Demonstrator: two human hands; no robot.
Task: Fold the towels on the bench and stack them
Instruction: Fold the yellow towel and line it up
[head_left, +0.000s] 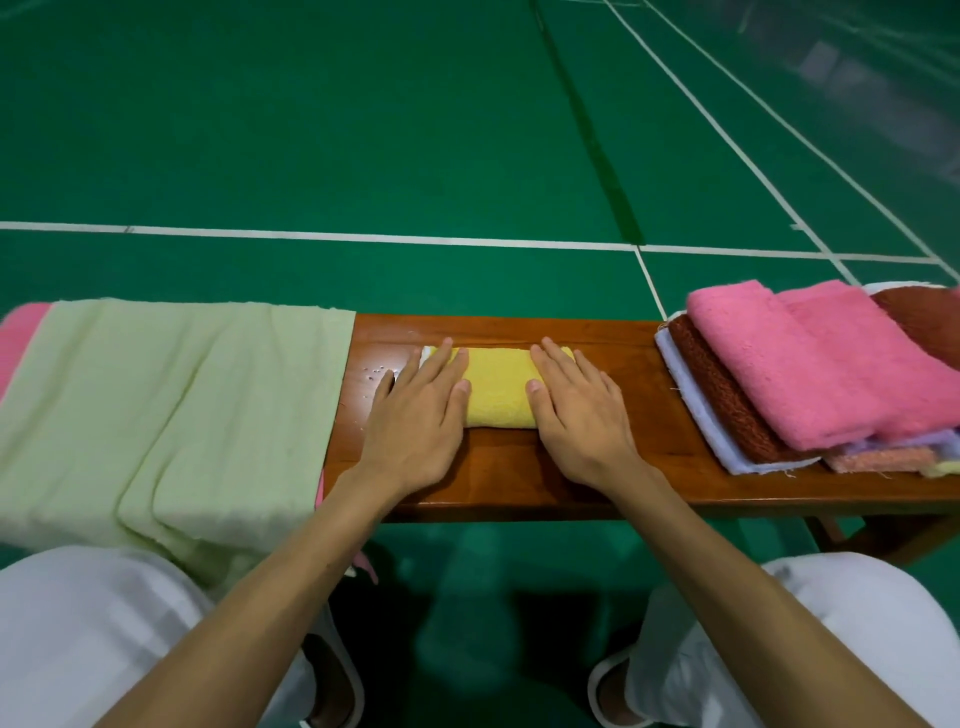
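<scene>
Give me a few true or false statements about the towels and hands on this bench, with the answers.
1. The left hand and right hand lie flat on the yellow towel. True.
2. The yellow towel is spread out unfolded. False: it is folded into a small rectangle.
3. A pink towel tops the pile at the right end of the bench. True.
4. The light green towel lies on that pile. False: it is draped over the bench's left end.

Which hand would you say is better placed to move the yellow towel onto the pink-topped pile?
Probably the right hand: it rests flat on the end of the yellow towel nearest the pink-topped pile, while the left hand presses the far end.
</scene>
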